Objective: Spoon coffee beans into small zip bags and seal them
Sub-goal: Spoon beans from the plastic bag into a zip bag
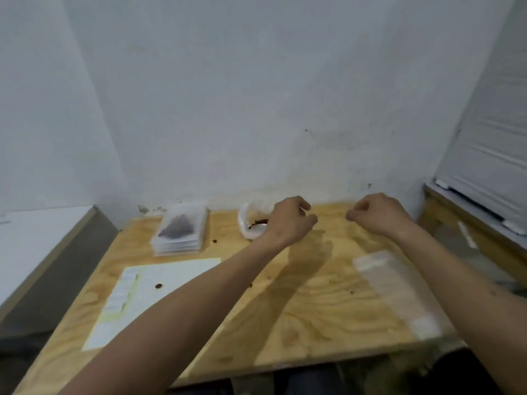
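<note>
My left hand (288,220) hovers above the back of the plywood table (313,317), its fingers curled and pinched together. It partly covers a white bowl (247,223) with dark coffee beans (260,222) inside. My right hand (379,213) hovers at the same height to the right, also pinched shut. The blur hides whether anything thin and clear hangs between the two hands. A stack of small zip bags (181,233) lies at the back left, the top one holding a dark heap of beans. A long clear plastic bag (399,289) lies flat under my right forearm. No spoon shows.
A white paper sheet (142,297) lies front left with a loose bean (158,285) on it; another bean (214,240) lies near the stack. A white wall stands right behind the table. A grey-sided counter (42,252) is at the left, a wooden bench (470,235) at the right.
</note>
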### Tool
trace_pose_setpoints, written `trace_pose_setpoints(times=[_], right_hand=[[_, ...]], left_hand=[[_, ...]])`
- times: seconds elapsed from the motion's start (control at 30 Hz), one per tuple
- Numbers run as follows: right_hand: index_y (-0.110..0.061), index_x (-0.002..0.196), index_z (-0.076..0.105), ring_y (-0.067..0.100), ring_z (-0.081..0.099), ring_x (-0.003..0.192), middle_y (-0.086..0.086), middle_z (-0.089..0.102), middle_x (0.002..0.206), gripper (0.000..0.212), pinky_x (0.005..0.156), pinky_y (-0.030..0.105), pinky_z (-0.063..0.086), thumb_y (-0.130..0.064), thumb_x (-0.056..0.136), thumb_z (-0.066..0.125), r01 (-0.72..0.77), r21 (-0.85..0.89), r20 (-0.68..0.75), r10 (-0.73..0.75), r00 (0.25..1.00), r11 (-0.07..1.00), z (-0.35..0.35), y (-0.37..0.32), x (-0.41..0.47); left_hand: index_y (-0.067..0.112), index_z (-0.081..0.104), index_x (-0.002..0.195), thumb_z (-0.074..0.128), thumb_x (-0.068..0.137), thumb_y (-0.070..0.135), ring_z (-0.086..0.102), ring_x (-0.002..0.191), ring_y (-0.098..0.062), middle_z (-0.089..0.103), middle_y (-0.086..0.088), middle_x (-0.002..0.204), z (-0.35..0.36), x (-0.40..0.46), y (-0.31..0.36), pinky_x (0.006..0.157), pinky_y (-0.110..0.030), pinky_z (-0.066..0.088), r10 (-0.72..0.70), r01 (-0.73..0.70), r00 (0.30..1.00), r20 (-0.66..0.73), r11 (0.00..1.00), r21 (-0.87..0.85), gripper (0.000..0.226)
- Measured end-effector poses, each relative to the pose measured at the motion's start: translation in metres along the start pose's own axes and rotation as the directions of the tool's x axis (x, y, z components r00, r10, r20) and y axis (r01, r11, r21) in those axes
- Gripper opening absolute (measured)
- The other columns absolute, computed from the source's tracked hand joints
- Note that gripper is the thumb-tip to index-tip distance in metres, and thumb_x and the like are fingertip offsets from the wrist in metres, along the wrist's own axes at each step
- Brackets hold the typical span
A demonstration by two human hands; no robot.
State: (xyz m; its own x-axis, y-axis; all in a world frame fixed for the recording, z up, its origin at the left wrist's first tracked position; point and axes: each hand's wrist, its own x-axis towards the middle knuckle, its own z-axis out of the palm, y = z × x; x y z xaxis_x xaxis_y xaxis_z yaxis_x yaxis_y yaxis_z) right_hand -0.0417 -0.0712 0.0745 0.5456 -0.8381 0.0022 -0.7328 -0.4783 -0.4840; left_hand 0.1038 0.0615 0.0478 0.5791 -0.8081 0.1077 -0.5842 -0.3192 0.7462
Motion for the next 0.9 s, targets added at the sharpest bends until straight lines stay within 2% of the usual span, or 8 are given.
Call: trace_pose_setpoints(times=[0.1, 0.17, 0.23, 0.37, 0.5, 0.7, 0.8, 0.9], right_hand=[[0.002, 0.104, 0.074, 0.034, 0.070, 0.095, 0.019, 0.074, 0.105, 0.047, 0.081, 0.040, 0.057, -0.044, 0.091, 0.071, -0.096, -0.163, 0.076, 0.109, 0.991, 0.982, -0.005, 0.046, -0.008], [-0.008, 0.080, 0.062, 0.026, 0.063, 0.074, 0.009, 0.064, 0.080, 0.046, 0.059, 0.033, 0.047, -0.051, 0.092, 0.068, -0.138, -0.277, 0.148, 0.184, 0.972, 0.951, -0.004, 0.070, -0.014], [-0.012, 0.071, 0.052, 0.021, 0.055, 0.065, 0.004, 0.055, 0.071, 0.049, 0.053, 0.030, 0.038, -0.052, 0.090, 0.070, -0.173, -0.285, 0.190, 0.233, 0.954, 0.943, 0.002, 0.090, -0.017], [-0.009, 0.099, 0.063, 0.025, 0.060, 0.082, 0.010, 0.068, 0.105, 0.047, 0.066, 0.034, 0.049, -0.050, 0.083, 0.078, -0.197, -0.219, 0.234, 0.247, 0.940, 0.956, 0.013, 0.115, -0.020], [-0.007, 0.107, 0.060, 0.026, 0.059, 0.090, 0.011, 0.064, 0.115, 0.058, 0.062, 0.032, 0.045, -0.054, 0.081, 0.080, -0.232, -0.175, 0.210, 0.266, 0.941, 0.957, 0.012, 0.119, -0.021], [-0.004, 0.134, 0.058, 0.030, 0.060, 0.122, 0.014, 0.061, 0.136, 0.078, 0.091, 0.034, 0.051, -0.057, 0.081, 0.078, -0.241, -0.177, 0.204, 0.275, 0.939, 0.954, 0.013, 0.112, -0.022], [-0.006, 0.135, 0.055, 0.033, 0.058, 0.122, 0.016, 0.057, 0.138, 0.078, 0.089, 0.036, 0.050, -0.056, 0.080, 0.079, -0.221, -0.145, 0.177, 0.245, 0.953, 0.965, 0.014, 0.098, -0.019], [-0.007, 0.139, 0.049, 0.037, 0.054, 0.127, 0.019, 0.048, 0.143, 0.083, 0.093, 0.040, 0.050, -0.054, 0.079, 0.081, -0.187, -0.071, 0.104, 0.193, 0.976, 0.980, 0.016, 0.072, -0.014]], left_hand=[[0.011, 0.057, 0.137, 0.073, 0.091, 0.045, 0.060, 0.121, -0.027, 0.063, -0.010, 0.132, 0.049, 0.000, 0.018, 0.088, -0.031, 0.045, -0.026, 0.003, 0.976, 0.218, 0.994, 0.105, 0.059], [0.007, 0.053, 0.139, 0.075, 0.086, 0.056, 0.054, 0.127, -0.031, 0.055, -0.015, 0.140, 0.077, -0.003, 0.026, 0.091, -0.035, 0.045, -0.046, -0.032, 0.939, 0.340, 0.975, 0.221, 0.075], [0.004, 0.054, 0.131, 0.074, 0.082, 0.064, 0.047, 0.128, -0.036, 0.046, -0.018, 0.140, 0.098, -0.008, 0.033, 0.093, -0.040, 0.045, -0.072, -0.096, 0.904, 0.421, 0.927, 0.363, 0.080], [0.007, 0.057, 0.126, 0.074, 0.080, 0.066, 0.038, 0.130, -0.037, 0.036, -0.017, 0.142, 0.116, -0.012, 0.039, 0.100, -0.044, 0.042, -0.086, -0.141, 0.904, 0.419, 0.865, 0.481, 0.078], [0.012, 0.056, 0.133, 0.084, 0.079, 0.048, 0.046, 0.129, -0.032, 0.044, -0.012, 0.139, 0.115, -0.007, 0.037, 0.103, -0.040, 0.045, -0.074, -0.064, 0.922, 0.381, 0.939, 0.337, 0.071], [0.011, 0.063, 0.102, 0.071, 0.091, 0.009, 0.062, 0.106, -0.028, 0.067, -0.010, 0.110, 0.115, -0.009, 0.024, 0.079, -0.033, 0.048, -0.049, 0.044, 0.964, 0.262, 0.999, 0.026, 0.013], [0.015, 0.061, 0.088, 0.070, 0.090, 0.005, 0.064, 0.096, -0.027, 0.064, -0.003, 0.090, 0.106, -0.009, 0.021, 0.076, -0.032, 0.050, -0.070, 0.092, 0.977, 0.203, 0.991, -0.101, 0.014], [0.018, 0.060, 0.083, 0.068, 0.090, 0.006, 0.070, 0.094, -0.034, 0.072, -0.013, 0.094, 0.087, -0.005, 0.019, 0.083, -0.041, 0.059, -0.071, 0.094, 0.989, 0.127, 0.978, -0.184, 0.016]])
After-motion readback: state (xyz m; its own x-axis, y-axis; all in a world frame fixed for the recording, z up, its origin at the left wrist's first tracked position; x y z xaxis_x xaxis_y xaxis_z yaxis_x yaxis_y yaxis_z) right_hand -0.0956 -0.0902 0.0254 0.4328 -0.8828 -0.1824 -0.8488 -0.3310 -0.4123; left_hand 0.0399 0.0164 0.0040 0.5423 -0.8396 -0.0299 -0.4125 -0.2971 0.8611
